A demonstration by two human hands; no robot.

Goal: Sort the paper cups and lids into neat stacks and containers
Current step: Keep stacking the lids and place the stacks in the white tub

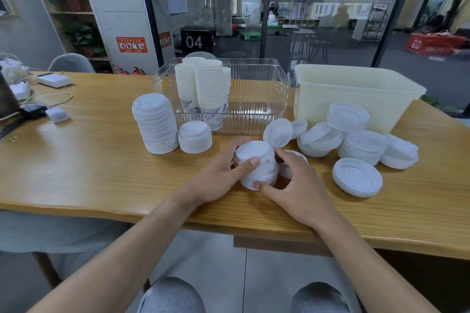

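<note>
On table front: left hand, right hand both gripping small lid stack

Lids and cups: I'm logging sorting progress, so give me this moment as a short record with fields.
hands: left hand and right hand together grip a small lid stack
stacked lids: tall stack, short stack
loose lids: pile at right
cups: nested in clear bin
cream tub: inside hidden
</note>
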